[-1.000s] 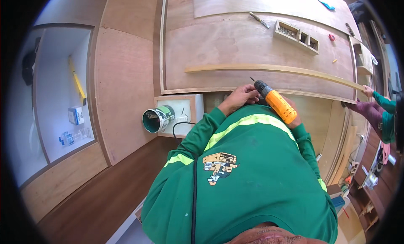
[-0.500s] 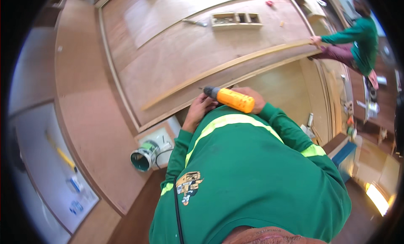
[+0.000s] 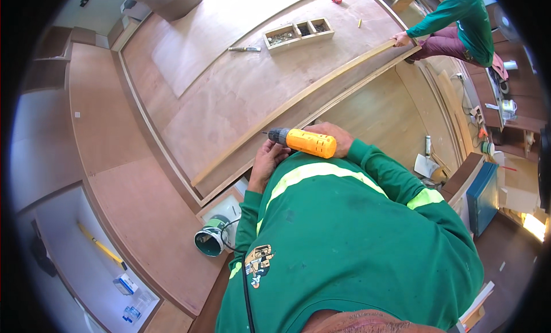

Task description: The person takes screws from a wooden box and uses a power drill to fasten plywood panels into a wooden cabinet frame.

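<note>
Compared with a second ago, the view has swung round and the wooden strip's (image 3: 327, 87) left end sits much closer to the left rim of the plywood panel (image 3: 229, 109). A co-worker's hand (image 3: 400, 39) grips its far end. On its near side, the right hand (image 3: 334, 136) clasps the orange drill (image 3: 310, 142); the left hand (image 3: 268, 161) is by the drill's tip, whether pinching anything I cannot tell. The panel's near edge runs alongside the strip; beyond it, open plywood reaches the compartment box (image 3: 304, 41).

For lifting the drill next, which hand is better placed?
Probably the right hand: it seems to hold the orange drill, whose body partly hides it. The left hand is by the drill's front end.
</note>
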Motion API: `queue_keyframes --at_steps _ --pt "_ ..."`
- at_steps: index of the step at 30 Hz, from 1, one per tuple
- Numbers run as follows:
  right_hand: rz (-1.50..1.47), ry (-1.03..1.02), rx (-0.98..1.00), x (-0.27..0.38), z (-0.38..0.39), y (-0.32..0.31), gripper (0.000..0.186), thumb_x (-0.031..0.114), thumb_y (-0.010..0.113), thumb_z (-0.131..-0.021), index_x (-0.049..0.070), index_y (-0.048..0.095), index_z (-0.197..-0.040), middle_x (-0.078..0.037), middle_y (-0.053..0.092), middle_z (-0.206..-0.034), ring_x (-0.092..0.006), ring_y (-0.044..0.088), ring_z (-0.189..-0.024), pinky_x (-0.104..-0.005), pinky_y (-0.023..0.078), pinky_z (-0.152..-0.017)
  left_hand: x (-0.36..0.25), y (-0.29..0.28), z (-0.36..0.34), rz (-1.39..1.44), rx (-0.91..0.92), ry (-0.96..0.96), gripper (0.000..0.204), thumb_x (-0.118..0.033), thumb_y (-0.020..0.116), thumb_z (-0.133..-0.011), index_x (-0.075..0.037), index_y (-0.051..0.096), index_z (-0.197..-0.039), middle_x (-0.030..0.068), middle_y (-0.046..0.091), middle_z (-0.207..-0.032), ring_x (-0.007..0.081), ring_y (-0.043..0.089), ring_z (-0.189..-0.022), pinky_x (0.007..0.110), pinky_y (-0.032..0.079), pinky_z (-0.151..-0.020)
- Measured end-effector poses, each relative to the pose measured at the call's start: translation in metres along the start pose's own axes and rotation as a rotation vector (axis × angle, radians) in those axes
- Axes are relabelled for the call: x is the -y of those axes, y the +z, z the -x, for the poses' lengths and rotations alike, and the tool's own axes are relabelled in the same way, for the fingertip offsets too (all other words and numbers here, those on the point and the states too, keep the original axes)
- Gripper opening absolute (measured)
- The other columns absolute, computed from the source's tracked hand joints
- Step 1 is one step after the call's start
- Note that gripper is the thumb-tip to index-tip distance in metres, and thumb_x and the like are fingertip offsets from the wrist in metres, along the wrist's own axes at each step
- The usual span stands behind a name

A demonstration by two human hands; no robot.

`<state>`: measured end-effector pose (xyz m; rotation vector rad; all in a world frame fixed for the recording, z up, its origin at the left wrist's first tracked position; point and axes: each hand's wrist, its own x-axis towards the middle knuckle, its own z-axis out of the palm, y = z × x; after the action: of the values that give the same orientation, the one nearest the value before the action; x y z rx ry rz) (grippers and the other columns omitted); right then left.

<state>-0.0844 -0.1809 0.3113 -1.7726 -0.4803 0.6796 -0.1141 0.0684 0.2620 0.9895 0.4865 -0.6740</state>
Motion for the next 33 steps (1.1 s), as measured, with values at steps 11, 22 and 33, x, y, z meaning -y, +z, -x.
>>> queue_keyframes --at_steps 11,22,33 --pt "0.024 -0.037 -0.005 0.0039 0.0006 -0.0016 0.036 0.018 0.068 -0.084 0.006 0.062 -0.117 -0.015 0.068 -0.105 -0.0266 0.065 -0.096 -0.0359 0.05 -0.085 -0.0004 -0.0008 0.0006 -0.01 0.011 0.011 0.023 -0.017 0.06 -0.096 -0.005 0.057 -0.116 0.0029 0.065 -0.1 0.0099 0.063 -0.084 0.022 0.054 -0.073" --pt "-0.023 -0.036 0.0 -0.001 -0.001 -0.0001 0.039 0.021 0.069 -0.083 0.008 0.062 -0.119 -0.017 0.069 -0.104 -0.0317 0.065 -0.097 -0.0388 0.05 -0.087 -0.0041 0.0014 0.0033 0.01 -0.019 0.036 0.022 -0.018 0.061 -0.096 -0.007 0.058 -0.115 0.0029 0.066 -0.091 0.0099 0.063 -0.077 0.023 0.055 -0.071" --pt "-0.046 -0.018 -0.015 0.0056 0.0025 0.0002 0.04 0.021 0.068 -0.084 0.007 0.062 -0.122 -0.017 0.069 -0.107 -0.0313 0.066 -0.098 -0.0388 0.05 -0.087 0.0013 -0.0056 -0.0018 0.311 -0.075 0.141 0.019 -0.02 0.061 -0.096 -0.01 0.06 -0.112 0.0028 0.066 -0.102 0.0129 0.064 -0.089 0.026 0.056 -0.077"
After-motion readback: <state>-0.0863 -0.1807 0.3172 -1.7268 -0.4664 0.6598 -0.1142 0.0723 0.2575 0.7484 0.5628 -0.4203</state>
